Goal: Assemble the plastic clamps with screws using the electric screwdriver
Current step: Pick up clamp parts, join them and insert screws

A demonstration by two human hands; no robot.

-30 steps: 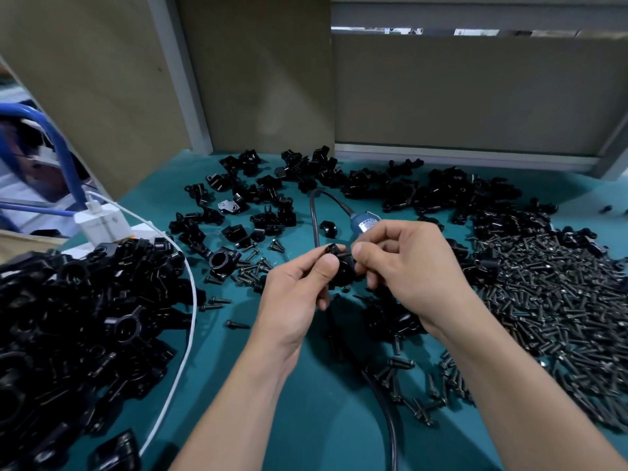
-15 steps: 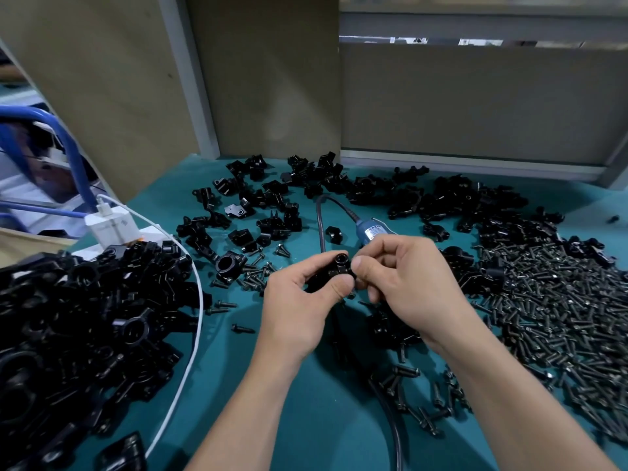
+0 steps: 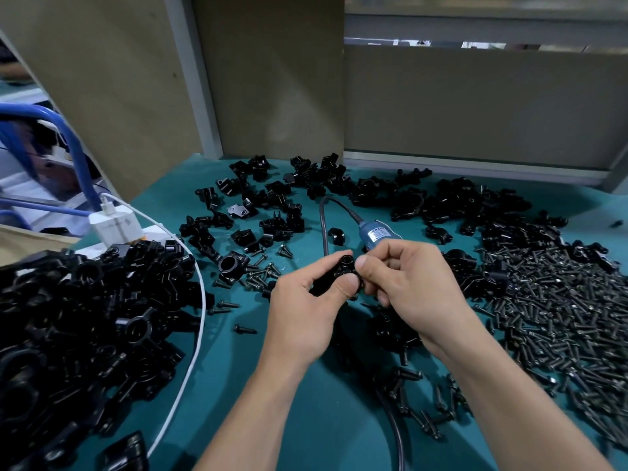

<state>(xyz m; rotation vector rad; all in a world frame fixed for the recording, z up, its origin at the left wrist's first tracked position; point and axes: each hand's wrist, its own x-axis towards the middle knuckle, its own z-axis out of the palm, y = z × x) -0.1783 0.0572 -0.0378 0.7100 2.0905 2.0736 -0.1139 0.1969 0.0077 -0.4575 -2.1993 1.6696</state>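
While being readied for screwing, seemingly: black clamp [image 3: 339, 271], raised just above teal table [image 3: 306, 419], gripped in left hand [image 3: 306, 311], thumb and fingers curled round it, end pinched by right hand [image 3: 407, 287]. Behind, screwdriver [image 3: 375, 234] lying idle; screws [image 3: 560, 317] heaped right, within reach.

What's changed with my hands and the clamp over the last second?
The left hand has turned the black clamp so a round opening now faces up toward the camera, with the thumb shifted to its near side. The right hand still pinches at the clamp's right end. Nothing picked up or let go; the electric screwdriver and screw pile lie as before.
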